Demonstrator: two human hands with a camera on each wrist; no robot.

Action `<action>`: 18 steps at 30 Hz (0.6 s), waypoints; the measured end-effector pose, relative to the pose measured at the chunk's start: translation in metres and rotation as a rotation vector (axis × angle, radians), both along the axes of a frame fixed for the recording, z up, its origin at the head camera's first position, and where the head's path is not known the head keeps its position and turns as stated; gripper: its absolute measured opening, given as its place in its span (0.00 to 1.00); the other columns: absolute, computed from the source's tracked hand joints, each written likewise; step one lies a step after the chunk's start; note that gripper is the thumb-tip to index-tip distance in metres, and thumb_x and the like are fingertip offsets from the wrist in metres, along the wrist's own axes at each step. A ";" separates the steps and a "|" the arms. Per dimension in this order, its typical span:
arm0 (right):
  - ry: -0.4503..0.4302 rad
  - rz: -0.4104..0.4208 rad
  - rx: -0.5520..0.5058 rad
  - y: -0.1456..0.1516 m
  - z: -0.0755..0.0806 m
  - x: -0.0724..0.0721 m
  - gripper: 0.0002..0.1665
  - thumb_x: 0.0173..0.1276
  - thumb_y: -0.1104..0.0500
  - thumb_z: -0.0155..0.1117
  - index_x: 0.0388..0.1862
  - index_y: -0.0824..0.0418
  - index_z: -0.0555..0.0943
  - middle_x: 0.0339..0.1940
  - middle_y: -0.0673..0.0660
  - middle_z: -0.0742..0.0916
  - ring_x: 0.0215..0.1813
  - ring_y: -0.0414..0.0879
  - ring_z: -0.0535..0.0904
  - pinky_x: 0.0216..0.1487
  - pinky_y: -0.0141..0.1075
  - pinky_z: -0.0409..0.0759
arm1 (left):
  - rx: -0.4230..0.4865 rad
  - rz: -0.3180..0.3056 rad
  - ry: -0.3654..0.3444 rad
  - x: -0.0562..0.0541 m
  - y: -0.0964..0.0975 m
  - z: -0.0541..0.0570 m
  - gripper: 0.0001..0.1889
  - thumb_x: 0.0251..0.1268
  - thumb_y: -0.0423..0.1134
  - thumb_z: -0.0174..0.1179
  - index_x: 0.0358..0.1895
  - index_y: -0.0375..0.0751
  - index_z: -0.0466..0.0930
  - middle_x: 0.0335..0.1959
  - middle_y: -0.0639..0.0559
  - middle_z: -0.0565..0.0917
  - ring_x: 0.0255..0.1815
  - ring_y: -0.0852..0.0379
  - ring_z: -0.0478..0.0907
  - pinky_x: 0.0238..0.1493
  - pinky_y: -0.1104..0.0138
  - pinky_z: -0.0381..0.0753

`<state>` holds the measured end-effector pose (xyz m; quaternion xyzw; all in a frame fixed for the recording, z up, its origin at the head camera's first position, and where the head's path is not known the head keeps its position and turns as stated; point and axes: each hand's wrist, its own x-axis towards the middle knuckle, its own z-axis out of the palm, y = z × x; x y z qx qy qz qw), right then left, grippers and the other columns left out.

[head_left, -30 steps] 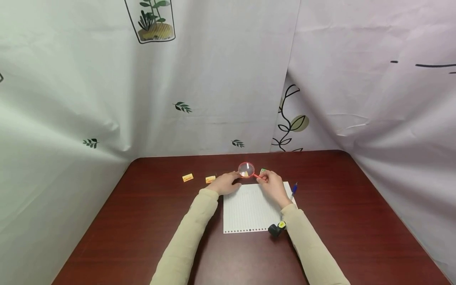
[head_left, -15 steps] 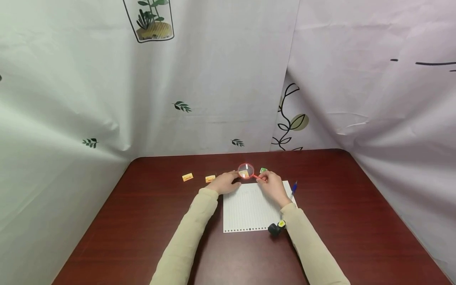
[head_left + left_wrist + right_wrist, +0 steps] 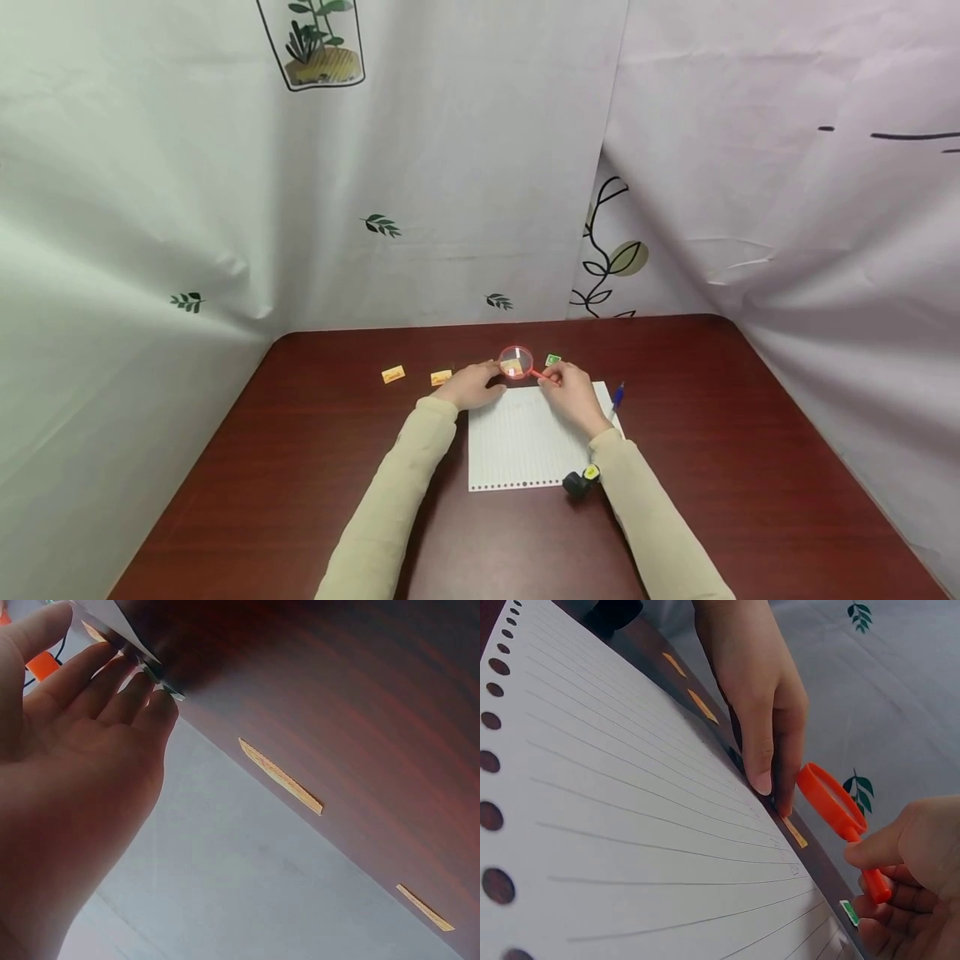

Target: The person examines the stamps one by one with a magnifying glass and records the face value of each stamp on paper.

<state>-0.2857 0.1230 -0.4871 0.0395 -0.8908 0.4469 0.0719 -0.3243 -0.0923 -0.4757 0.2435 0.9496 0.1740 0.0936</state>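
Note:
My right hand (image 3: pixel 572 394) pinches the handle of a red magnifying glass (image 3: pixel 516 362) between thumb and fingers. In the right wrist view its orange-red ring (image 3: pixel 831 802) is held tilted above the table. Through the lens in the head view shows a small yellow stamp-like paper piece (image 3: pixel 511 367). My left hand (image 3: pixel 471 387) rests at the top left corner of a lined sheet (image 3: pixel 525 442), fingers extended, fingertips beside that piece. In the left wrist view, the left hand (image 3: pixel 90 742) has its fingers slightly bent, gripping nothing. Whether its fingertips touch the piece is unclear.
Two more yellow pieces (image 3: pixel 393 374) lie left of the left hand. A green piece (image 3: pixel 552 360) sits just beyond the right hand. A blue pen (image 3: pixel 618 397) lies at the sheet's right edge. A small black object (image 3: pixel 576 485) with a yellow-green face stands near its lower right corner.
The magnifying glass has come slightly toward me, and more of the yellow piece shows through its lens. More of the green piece is visible. The left hand has stayed put.

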 end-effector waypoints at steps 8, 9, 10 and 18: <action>-0.008 -0.012 0.014 -0.001 -0.001 0.001 0.06 0.68 0.62 0.69 0.39 0.65 0.83 0.31 0.55 0.82 0.32 0.46 0.74 0.33 0.36 0.71 | 0.009 -0.002 -0.008 0.003 0.000 0.001 0.26 0.77 0.45 0.56 0.72 0.36 0.71 0.74 0.40 0.68 0.76 0.46 0.63 0.73 0.54 0.65; -0.008 -0.013 0.014 -0.001 -0.001 0.002 0.06 0.68 0.62 0.68 0.39 0.65 0.83 0.31 0.55 0.82 0.31 0.46 0.74 0.33 0.36 0.71 | 0.005 0.000 -0.008 0.004 0.000 0.001 0.27 0.77 0.46 0.56 0.72 0.36 0.70 0.74 0.41 0.68 0.76 0.46 0.63 0.73 0.54 0.65; -0.006 -0.013 0.019 -0.001 -0.001 0.002 0.06 0.68 0.62 0.68 0.39 0.65 0.83 0.31 0.56 0.82 0.32 0.46 0.74 0.33 0.36 0.71 | 0.003 0.002 -0.008 0.005 0.000 0.001 0.27 0.77 0.46 0.56 0.72 0.37 0.70 0.74 0.41 0.68 0.76 0.46 0.63 0.73 0.55 0.65; 0.003 -0.001 0.033 -0.001 -0.001 0.002 0.06 0.69 0.62 0.67 0.39 0.64 0.83 0.32 0.55 0.82 0.32 0.46 0.74 0.33 0.36 0.72 | 0.007 0.006 -0.014 0.003 0.000 0.002 0.27 0.77 0.46 0.57 0.72 0.36 0.70 0.74 0.40 0.68 0.76 0.46 0.63 0.73 0.54 0.65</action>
